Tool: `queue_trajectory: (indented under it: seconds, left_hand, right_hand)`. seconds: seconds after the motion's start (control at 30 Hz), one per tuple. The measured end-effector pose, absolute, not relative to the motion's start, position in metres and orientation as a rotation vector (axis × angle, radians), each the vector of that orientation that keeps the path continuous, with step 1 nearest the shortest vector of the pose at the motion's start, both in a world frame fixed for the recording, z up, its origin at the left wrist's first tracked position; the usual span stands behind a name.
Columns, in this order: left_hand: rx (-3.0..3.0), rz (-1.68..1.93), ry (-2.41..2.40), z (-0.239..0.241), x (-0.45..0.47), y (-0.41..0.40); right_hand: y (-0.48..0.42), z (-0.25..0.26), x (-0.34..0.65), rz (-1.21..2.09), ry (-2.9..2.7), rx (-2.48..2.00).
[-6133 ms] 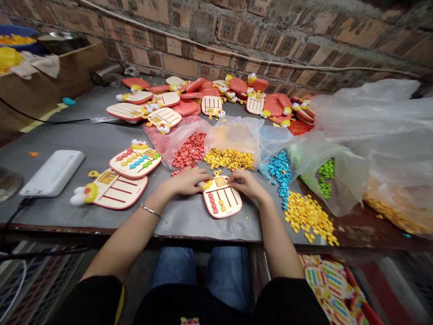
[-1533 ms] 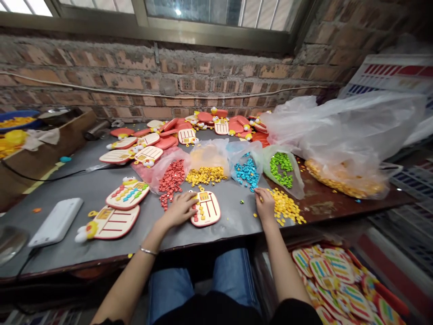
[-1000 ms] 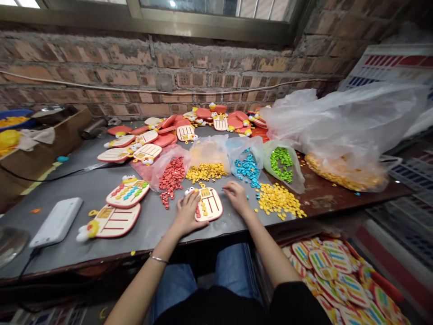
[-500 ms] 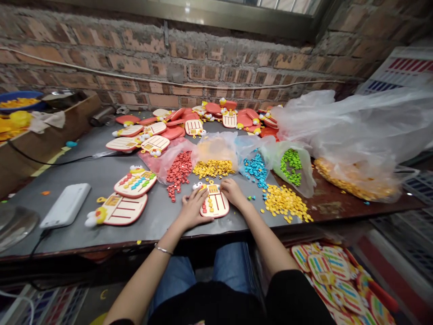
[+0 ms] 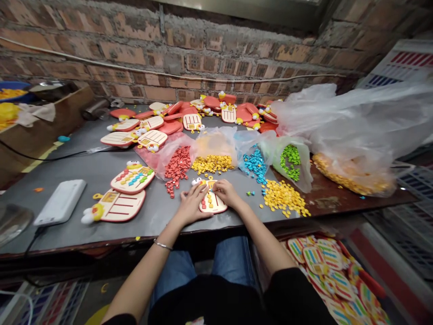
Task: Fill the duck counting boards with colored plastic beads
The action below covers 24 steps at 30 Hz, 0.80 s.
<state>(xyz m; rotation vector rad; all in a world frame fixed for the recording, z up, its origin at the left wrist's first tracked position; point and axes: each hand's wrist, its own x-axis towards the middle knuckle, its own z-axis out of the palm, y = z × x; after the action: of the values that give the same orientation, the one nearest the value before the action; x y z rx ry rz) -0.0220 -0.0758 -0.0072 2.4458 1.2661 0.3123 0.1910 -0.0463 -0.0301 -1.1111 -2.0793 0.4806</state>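
Change logged: the right hand (image 5: 228,192) has come over from the blue pieces (image 5: 256,163) to the board (image 5: 216,206) near the counter's (image 5: 155,217) front edge. I judge work has passed from fetching to fitting. Its fingers curl down, tips nearly together; I cannot tell whether they grip a piece. The left hand (image 5: 192,205) spreads loosely across the board's left side.

Toy workshop, brick wall (image 5: 189,49) at twelve o'clock, bagged green pieces (image 5: 291,160) at three, piled boards (image 5: 339,285) at four
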Motion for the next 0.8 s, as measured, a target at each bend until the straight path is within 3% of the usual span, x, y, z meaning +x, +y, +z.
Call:
queue_trajectory:
  seconds: [0.47, 0.7, 0.8]
  left_hand:
    - [2.449, 0.377, 1.308, -0.013, -0.016, -0.079]
    - [2.471, 0.428, 1.286, -0.009, -0.017, -0.079]
    - [2.497, 0.449, 1.249, -0.012, -0.018, -0.078]
  right_hand:
    - [-0.056, -0.024, 0.185, 0.455, -2.012, -1.119]
    - [-0.100, -0.005, 0.196, 0.769, -2.098, -0.988]
    - [-0.116, -0.007, 0.222, 0.620, -1.875, -1.162]
